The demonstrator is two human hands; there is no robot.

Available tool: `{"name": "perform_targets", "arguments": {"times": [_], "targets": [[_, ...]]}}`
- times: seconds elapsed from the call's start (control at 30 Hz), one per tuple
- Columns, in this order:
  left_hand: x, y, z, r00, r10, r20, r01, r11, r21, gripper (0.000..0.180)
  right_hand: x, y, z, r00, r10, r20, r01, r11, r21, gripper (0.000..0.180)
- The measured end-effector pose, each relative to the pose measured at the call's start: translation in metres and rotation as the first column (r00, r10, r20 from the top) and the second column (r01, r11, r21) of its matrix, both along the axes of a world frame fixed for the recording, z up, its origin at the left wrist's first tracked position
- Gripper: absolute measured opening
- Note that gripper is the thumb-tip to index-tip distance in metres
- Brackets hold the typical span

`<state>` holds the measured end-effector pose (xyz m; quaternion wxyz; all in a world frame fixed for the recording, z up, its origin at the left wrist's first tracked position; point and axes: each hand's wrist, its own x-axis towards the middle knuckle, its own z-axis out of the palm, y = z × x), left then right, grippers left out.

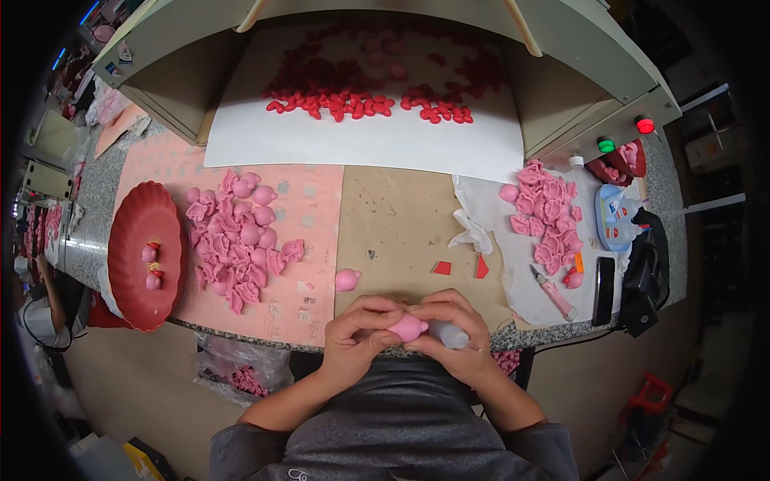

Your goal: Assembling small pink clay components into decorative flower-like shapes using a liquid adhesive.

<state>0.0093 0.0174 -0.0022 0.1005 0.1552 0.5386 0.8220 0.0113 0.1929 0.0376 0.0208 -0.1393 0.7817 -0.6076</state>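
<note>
Near the table's front edge, my left hand (355,337) is closed with its fingers on a small rounded pink piece (408,328) that looks like moulded rubber. My right hand (463,335) grips a whitish translucent bottle (449,335) in its palm, while its fingertips also touch the pink piece. The bottle's tip is hidden by the fingers. Just beyond my left hand, a loose round pink piece (347,280) with a small bump lies on the brown paper (393,224). Farther left is a pile of pink ruffled and round pieces (237,232).
A red scalloped tray (128,256) stands at the left. Small red pieces (337,104) lie on white paper inside a boxy machine (577,72). At the right are more pink ruffled pieces (548,204), a tube (555,295), a dark phone (604,291) and a blue container (615,216).
</note>
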Motion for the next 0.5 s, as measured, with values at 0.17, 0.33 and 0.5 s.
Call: {"name": "perform_targets", "arguments": {"times": [0.17,0.33,0.5], "targets": [[0.004,0.018,-0.005,0.985,0.114,0.128,-0.152,0.926,0.346,0.021,0.013,-0.022,-0.028,0.951,0.005,0.308,0.208,0.728,-0.653,0.027],[0.003,0.017,-0.007,0.985,0.161,0.068,-0.174,0.942,0.285,0.020,0.014,-0.029,-0.030,0.937,0.115,0.328,0.227,0.514,-0.828,0.022],[0.002,0.019,-0.008,0.984,0.168,0.061,-0.178,0.946,0.270,0.020,0.014,-0.029,-0.030,0.944,0.111,0.311,0.218,0.497,-0.840,0.020]]}}
